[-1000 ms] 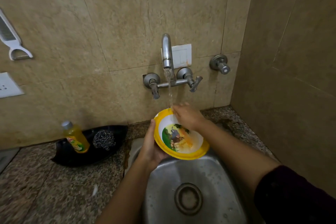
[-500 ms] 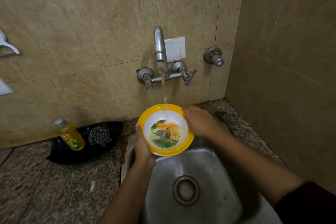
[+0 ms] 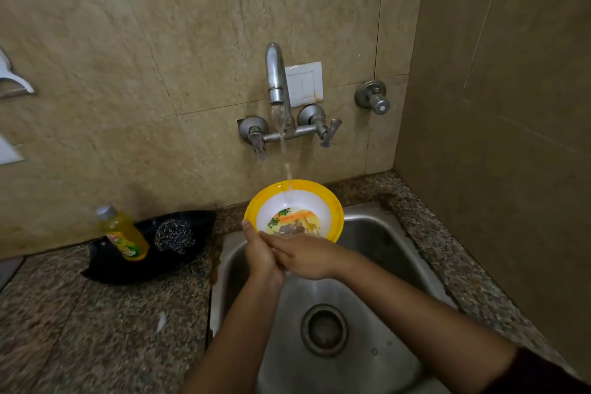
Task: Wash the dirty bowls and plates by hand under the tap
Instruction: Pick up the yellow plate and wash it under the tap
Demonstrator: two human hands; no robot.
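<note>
Head view, bowl [image 3: 299,201] under tap [image 3: 277,80], both hands

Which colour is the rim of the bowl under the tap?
Yellow; the bowl is white inside, with an animal picture. Head view.

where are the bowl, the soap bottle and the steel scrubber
bowl [image 3: 332,201], head view, yellow rim on the right
soap bottle [image 3: 123,235], head view, yellow body
steel scrubber [image 3: 174,236], head view, middle of the wire ball

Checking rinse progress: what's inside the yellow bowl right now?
Inside the yellow bowl: tap water stream landing on its white wall, and a printed animal picture on the base. The right hand covers the near edge, so residue there can't be judged.
</note>
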